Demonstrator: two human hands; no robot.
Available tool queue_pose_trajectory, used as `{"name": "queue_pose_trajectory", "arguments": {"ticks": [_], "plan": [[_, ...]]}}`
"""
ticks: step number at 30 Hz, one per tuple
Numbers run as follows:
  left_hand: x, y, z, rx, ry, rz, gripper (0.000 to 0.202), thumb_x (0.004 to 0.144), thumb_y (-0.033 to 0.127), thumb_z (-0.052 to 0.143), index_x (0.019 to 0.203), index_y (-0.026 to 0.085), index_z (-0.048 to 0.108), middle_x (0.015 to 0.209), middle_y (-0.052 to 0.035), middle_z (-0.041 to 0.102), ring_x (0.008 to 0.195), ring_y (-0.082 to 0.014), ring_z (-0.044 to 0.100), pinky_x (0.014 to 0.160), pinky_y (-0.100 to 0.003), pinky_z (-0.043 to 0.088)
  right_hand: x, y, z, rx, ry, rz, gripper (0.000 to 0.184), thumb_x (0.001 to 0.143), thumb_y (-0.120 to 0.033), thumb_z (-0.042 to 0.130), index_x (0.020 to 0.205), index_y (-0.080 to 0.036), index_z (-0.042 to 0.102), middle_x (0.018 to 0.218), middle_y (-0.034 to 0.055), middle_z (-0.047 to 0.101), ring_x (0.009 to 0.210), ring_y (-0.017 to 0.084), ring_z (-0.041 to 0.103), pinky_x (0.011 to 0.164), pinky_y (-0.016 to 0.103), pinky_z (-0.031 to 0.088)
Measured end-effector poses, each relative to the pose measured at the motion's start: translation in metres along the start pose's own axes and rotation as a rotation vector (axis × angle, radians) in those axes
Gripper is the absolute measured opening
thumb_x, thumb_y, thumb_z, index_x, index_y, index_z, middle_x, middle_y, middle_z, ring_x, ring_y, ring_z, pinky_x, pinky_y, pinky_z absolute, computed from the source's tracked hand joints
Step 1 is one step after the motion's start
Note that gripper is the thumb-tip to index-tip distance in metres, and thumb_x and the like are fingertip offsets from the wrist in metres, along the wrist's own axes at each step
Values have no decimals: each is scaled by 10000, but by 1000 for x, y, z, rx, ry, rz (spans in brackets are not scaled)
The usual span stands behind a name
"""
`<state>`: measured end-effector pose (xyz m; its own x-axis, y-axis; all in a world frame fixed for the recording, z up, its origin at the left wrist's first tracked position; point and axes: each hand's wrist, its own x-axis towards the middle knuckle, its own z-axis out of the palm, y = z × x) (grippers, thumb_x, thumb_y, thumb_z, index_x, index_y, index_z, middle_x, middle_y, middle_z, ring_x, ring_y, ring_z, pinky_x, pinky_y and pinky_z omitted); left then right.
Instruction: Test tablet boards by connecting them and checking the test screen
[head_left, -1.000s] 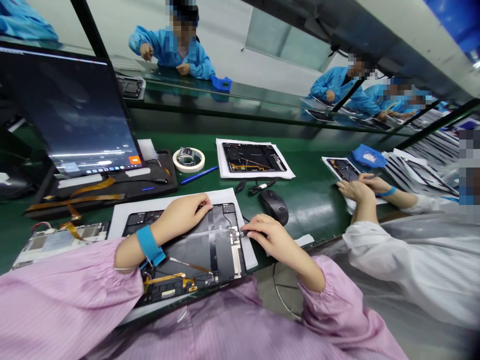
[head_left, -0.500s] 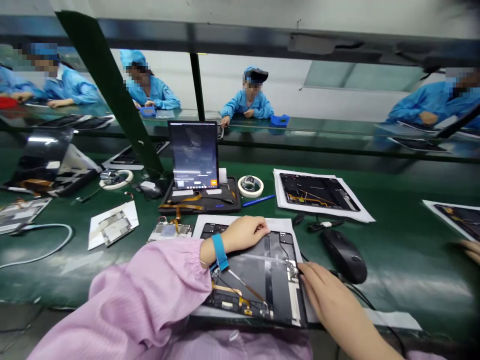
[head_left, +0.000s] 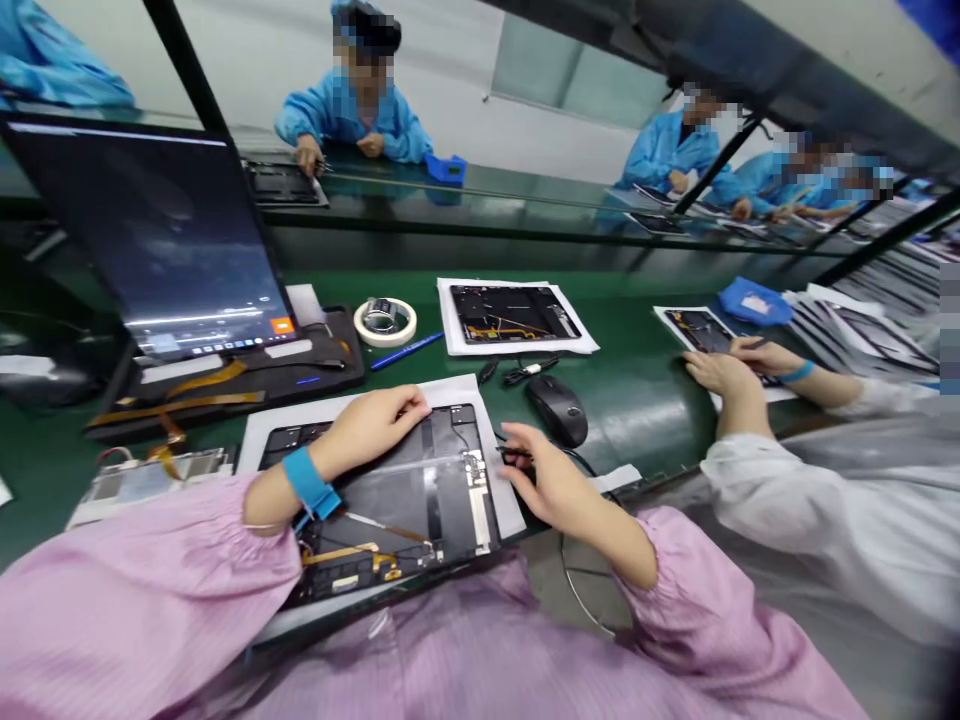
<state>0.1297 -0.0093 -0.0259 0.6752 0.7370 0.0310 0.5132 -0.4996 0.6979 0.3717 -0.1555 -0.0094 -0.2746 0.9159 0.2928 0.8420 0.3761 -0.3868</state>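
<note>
An opened tablet back housing, dark with orange flex cables along its near edge, lies on white paper in front of me. My left hand is over its far part, fingers curled together; what they pinch, if anything, is hidden. A blue wrist strap circles that wrist. Just right of the housing, off its edge, my right hand has thumb and fingers closed around a thin black cable. Near that hand lies a black mouse.
A lit tablet screen stands on a black tray at left. Beyond are a tape roll, a blue pen and another opened housing. A co-worker's hands work at right. A circuit board lies at left.
The view has turned right and tilted. My right hand has left the housing's right edge and now grips a black cable beside it. My left hand stays over the housing.
</note>
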Motion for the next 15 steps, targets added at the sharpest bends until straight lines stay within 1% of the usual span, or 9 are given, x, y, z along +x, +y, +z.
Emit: {"name": "queue_pose_trajectory", "arguments": {"ticks": [2, 3, 4, 6, 8, 10, 15], "plan": [[-1, 1, -1, 6, -13, -12, 276, 899, 430, 420, 842, 217, 586, 815, -16, 660, 736, -217, 593, 611, -293, 369, -3, 3, -1, -2, 113, -57, 214, 912, -174, 511, 1126, -164, 522, 954, 66, 662, 855, 148, 639, 779, 280, 544], [-1, 2, -1, 7, -18, -17, 275, 896, 431, 418, 843, 217, 584, 813, -15, 658, 735, -218, 592, 609, -294, 366, -4, 5, -2, -28, 136, -110, 167, 912, -149, 508, 1071, -171, 553, 939, 57, 671, 867, 150, 639, 785, 281, 541], [-2, 3, -1, 9, -20, -21, 275, 895, 431, 416, 842, 218, 581, 810, -15, 656, 734, -218, 591, 608, -294, 365, -5, 5, -2, -58, 140, -159, 163, 909, -131, 512, 1055, -169, 574, 936, 54, 679, 867, 151, 637, 784, 285, 539], [-2, 4, -2, 14, -17, -25, 278, 896, 434, 411, 840, 218, 578, 808, -16, 655, 734, -218, 589, 607, -294, 361, -5, 6, -3, -112, 124, -219, 209, 902, -119, 526, 1098, -149, 592, 929, 58, 689, 825, 152, 629, 739, 285, 537], [-2, 4, -2, 20, -13, -22, 285, 899, 441, 407, 840, 219, 577, 806, -16, 654, 732, -218, 587, 602, -294, 358, -4, 5, -4, -152, 99, -224, 223, 900, -129, 535, 1110, -139, 611, 883, 52, 686, 770, 148, 608, 679, 280, 525], [-2, 3, -2, 25, -15, -20, 288, 902, 444, 408, 845, 219, 578, 801, -14, 655, 726, -218, 586, 597, -292, 354, -3, 4, -3, -176, 82, -218, 201, 899, -142, 543, 1074, -146, 642, 841, 43, 674, 747, 146, 586, 653, 279, 506], [-2, 3, -1, 34, -16, -15, 264, 906, 422, 420, 847, 220, 580, 806, -12, 659, 724, -215, 588, 592, -287, 350, 1, 4, 0, -196, 99, -226, 183, 889, -153, 567, 1041, -150, 668, 826, 42, 661, 752, 145, 560, 667, 282, 470]]}}
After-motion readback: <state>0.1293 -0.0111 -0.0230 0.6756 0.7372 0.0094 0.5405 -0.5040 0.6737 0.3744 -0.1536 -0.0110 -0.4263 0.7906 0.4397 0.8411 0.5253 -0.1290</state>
